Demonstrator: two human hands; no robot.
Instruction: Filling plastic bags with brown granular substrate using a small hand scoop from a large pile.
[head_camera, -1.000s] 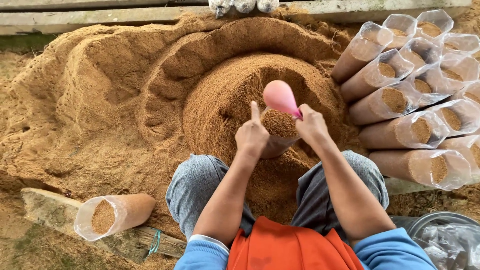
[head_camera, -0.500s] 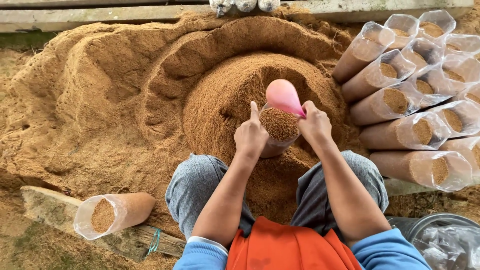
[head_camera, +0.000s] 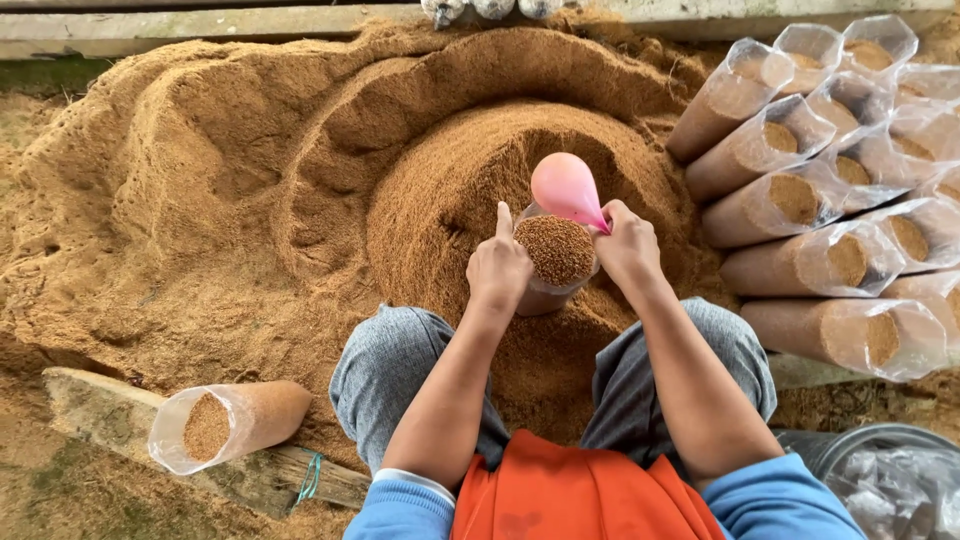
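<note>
Nearest the lens: an orange apron over blue sleeves, grey trousered knees spread to either side. Between the knees, held just above the sawdust mound, a clear plastic bag packed with brown sawdust — a stubby cylinder, long axis near upright, open mouth facing up toward the camera and filled to the brim.

Left hand wrapped round the bag's left side, fingers curled, thumb stuck up straight along the rim. Right hand closed on the bag's right edge and pinching the narrow end of a pink scoop — rounded, smooth, its bulbous end pointing up and away from the body, resting at the far rim of the bag's mouth.

Lower left, on a rough wooden plank: one filled bag lying on its side, mouth toward the left, long axis roughly level across the frame, well apart from the hands.

Lower right corner: a grey metal basin holding crumpled clear plastic.

Right side, farther out: a stack of filled bags — clear cylinders of sawdust laid on their sides in rows, open mouths toward the right, bases toward the mound.

Beyond the hands, the mound itself, ringed by a scooped trench, and at the far edge a pale concrete ledge. No labels or printing seen on any bag.
</note>
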